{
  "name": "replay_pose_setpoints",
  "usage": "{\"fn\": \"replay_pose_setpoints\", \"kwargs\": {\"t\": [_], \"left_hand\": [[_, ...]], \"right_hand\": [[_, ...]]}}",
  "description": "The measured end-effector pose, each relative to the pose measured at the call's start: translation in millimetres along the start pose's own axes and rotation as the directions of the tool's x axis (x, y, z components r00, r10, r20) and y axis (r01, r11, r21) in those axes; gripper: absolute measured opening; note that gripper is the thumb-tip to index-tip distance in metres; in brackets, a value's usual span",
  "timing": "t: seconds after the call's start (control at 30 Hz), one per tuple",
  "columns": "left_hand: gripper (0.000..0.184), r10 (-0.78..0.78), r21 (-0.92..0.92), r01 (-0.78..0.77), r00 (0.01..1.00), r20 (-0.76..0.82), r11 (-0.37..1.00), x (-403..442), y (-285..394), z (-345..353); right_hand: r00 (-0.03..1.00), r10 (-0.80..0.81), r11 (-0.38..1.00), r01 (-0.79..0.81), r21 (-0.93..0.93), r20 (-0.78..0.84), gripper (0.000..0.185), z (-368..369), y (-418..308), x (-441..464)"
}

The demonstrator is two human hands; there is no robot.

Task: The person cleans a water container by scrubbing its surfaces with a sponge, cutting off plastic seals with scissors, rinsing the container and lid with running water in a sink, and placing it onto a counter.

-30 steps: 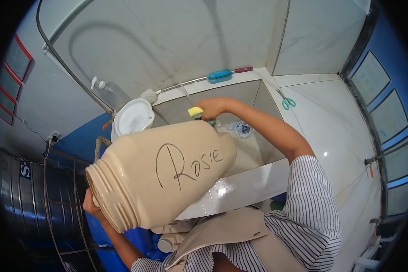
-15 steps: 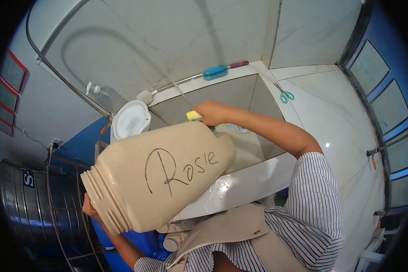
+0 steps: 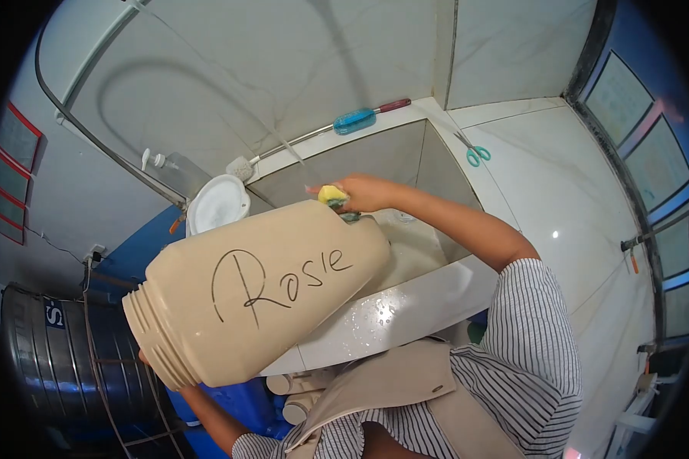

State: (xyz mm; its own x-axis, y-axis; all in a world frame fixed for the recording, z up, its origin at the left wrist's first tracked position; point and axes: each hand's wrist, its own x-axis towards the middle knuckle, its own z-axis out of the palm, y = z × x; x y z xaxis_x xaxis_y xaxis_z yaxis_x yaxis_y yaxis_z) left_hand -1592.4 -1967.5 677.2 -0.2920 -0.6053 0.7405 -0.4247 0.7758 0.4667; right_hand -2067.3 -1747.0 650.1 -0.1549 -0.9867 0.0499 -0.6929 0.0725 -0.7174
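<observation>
A large beige plastic jar, with "Rosie" handwritten on its side, lies tilted across the near edge of the sink. Its wide threaded mouth points to the lower left. My left hand holds it at the mouth end; most of that hand is hidden behind the neck. At the jar's upper far side, my right hand is closed around a yellow and green sponge. The sponge is right by the jar's surface; I cannot tell whether they touch.
Along the sink's back ledge lies a long-handled brush with a blue grip. A white bucket and a pump bottle stand at the left. Teal-handled scissors rest on the right counter. Beige containers sit below.
In view, the jar has shifted slightly left and the whole scene has moved a little with the camera. More of the sponge shows in my right hand; less of my left hand is visible.
</observation>
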Motion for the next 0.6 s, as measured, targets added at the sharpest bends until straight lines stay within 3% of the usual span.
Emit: {"fn": "replay_pose_setpoints", "kwargs": {"t": [0.17, 0.23, 0.37, 0.43, 0.47, 0.53, 0.6], "left_hand": [[0.025, -0.013, -0.014, 0.012, 1.000, -0.029, 1.000, -1.4, 10.1, 2.6], [0.025, -0.017, -0.016, 0.017, 1.000, -0.025, 1.000, -0.8, 10.6, 3.5], [0.026, -0.022, -0.023, 0.021, 0.999, -0.034, 1.000, 0.5, 12.6, 3.9], [0.026, -0.029, -0.023, 0.029, 0.999, -0.029, 0.999, -1.4, 12.2, 4.3], [0.026, -0.033, -0.026, 0.032, 0.999, -0.031, 0.999, -1.2, 12.1, 3.9], [0.026, -0.038, -0.030, 0.037, 0.999, -0.035, 0.999, -0.8, 12.8, 6.1], [0.027, -0.038, -0.031, 0.037, 0.998, -0.040, 0.999, -1.8, 13.8, 6.1]], "right_hand": [[0.992, -0.120, 0.951, 0.101, 0.292, 0.046, 0.058, -0.2, 27.4, -9.4], [0.908, -0.384, 0.923, 0.385, -0.027, -0.169, 0.055, 16.1, 36.4, -4.9], [0.897, -0.400, 0.916, 0.395, -0.068, -0.190, 0.050, 16.2, 39.3, -1.8], [0.974, -0.217, 0.950, 0.224, 0.216, -0.056, 0.044, 11.1, 44.0, -0.4], [0.975, -0.218, 0.950, 0.223, 0.217, -0.051, 0.044, 9.9, 44.4, -0.5], [0.984, 0.178, 0.859, -0.152, 0.489, -0.006, 0.035, 5.1, 45.2, -0.2], [0.989, 0.150, 0.810, -0.130, 0.573, 0.012, 0.033, 7.7, 32.1, -5.0]]}}
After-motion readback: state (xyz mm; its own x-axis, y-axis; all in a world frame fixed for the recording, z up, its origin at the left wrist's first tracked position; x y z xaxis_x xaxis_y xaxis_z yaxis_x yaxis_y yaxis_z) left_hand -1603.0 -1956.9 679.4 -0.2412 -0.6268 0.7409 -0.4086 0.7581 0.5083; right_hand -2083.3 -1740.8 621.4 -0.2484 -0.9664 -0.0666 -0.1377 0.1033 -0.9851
